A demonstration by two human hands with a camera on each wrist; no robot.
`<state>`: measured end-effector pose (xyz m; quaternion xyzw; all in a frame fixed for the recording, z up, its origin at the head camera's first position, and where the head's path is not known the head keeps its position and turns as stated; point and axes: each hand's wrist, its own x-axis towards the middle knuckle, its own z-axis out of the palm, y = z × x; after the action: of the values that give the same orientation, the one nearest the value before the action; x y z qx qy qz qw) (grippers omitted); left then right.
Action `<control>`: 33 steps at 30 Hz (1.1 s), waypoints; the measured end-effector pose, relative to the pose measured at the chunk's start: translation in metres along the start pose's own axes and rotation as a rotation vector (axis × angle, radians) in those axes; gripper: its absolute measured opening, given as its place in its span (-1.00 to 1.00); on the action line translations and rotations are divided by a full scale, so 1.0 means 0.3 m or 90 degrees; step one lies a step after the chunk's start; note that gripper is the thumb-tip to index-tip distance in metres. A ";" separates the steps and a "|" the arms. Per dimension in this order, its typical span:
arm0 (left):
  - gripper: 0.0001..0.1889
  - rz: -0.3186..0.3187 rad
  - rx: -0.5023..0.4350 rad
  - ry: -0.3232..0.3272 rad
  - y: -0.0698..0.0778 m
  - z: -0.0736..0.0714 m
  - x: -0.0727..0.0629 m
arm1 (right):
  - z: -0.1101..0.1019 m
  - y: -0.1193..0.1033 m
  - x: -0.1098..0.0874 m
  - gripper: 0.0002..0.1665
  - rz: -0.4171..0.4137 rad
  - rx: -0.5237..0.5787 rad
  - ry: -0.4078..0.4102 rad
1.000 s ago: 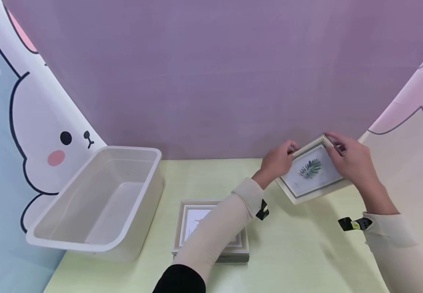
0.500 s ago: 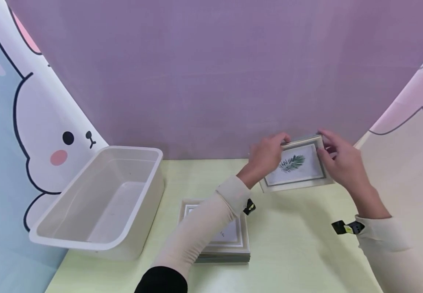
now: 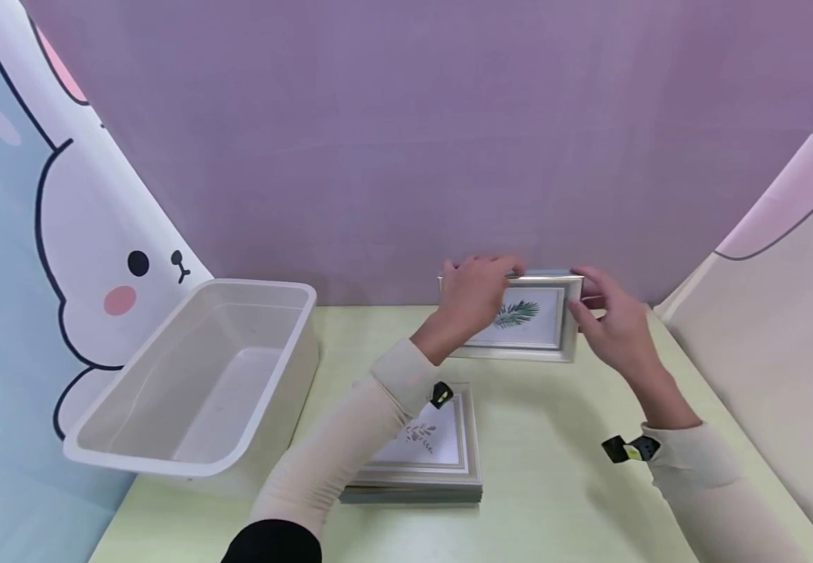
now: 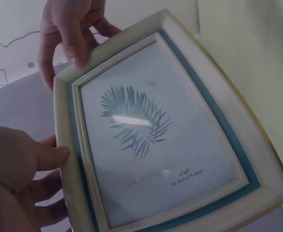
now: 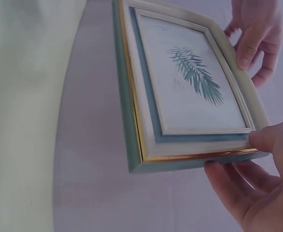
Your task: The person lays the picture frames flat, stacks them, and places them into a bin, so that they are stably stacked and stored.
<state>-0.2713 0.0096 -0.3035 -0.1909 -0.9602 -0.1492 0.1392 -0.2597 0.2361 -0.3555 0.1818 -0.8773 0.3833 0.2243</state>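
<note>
Left hand and right hand pinch (lightly, perhaps) the leaf-print photo frame, so either loosening could drop it.

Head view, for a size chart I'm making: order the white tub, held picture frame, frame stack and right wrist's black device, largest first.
1. White tub
2. Held picture frame, frame stack: partly covered by left hand and left sleeve respectively, so unranked
3. Black device

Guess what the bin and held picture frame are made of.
Bin: probably plastic, off-white, its smooth curves looking molded. Picture frame: perhaps painted wood or plastic; its cream, gold-edged finish shows no grain. Clear front: glass or plastic, given the glare.
</note>
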 end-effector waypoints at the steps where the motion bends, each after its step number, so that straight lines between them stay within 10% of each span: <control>1: -0.67 0.000 0.011 -0.002 -0.011 -0.007 -0.007 | 0.016 -0.002 -0.001 -0.42 -0.001 0.011 0.000; 18: -0.77 -0.037 0.034 0.025 -0.202 -0.088 -0.145 | 0.278 -0.089 -0.005 -0.41 -0.037 0.148 0.039; 33: -0.73 -0.095 -0.130 0.024 -0.355 -0.154 -0.226 | 0.247 -0.064 -0.021 -0.41 -0.027 0.184 0.051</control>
<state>-0.2446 -0.1220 -0.3082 -0.1292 -0.9487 -0.2595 0.1260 -0.2638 0.1687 -0.3925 0.2153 -0.7995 0.5075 0.2385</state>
